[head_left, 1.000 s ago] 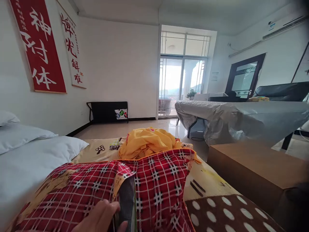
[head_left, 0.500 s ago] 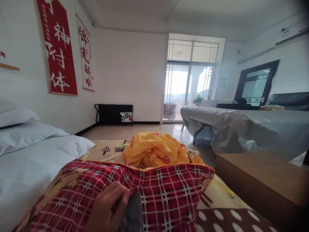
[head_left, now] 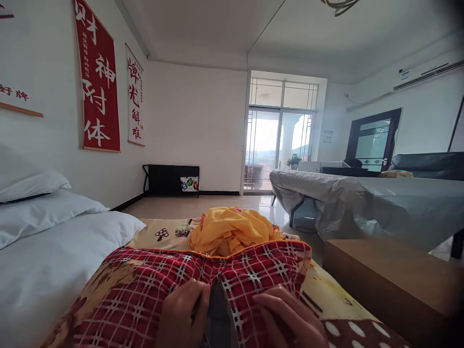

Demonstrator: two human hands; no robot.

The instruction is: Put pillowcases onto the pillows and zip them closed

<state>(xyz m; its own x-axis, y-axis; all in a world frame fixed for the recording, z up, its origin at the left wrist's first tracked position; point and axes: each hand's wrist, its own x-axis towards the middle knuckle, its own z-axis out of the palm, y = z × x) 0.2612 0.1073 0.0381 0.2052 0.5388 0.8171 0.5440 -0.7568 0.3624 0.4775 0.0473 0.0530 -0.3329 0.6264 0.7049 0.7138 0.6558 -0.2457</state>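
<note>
A red plaid cushion cover [head_left: 145, 290] with orange piping along its far edge lies spread in front of me. At its near middle is a slit-like opening, with grey cloth [head_left: 218, 309] showing inside. Left of the slit, my left hand [head_left: 184, 309] is closed on the cover's edge, thumb against fingers. On the other side, my right hand [head_left: 292, 316] rests on the plaid with bent fingers that appear to pinch the fabric; its fingertips are partly hidden. Just beyond the cover sits a crumpled yellow cloth [head_left: 235, 229].
White pillows [head_left: 79, 261] are stacked at the left. Underneath is a patterned bed sheet [head_left: 333, 290]. A brown wooden box-like piece [head_left: 384, 270] stands at the right, with a plastic-covered table [head_left: 344, 193] behind it. A black folded frame [head_left: 166, 180] leans against the far wall.
My right hand has come into view over the right half of the cover. My left hand has shifted right, still on the slit's edge. The camera has tilted up slightly.
</note>
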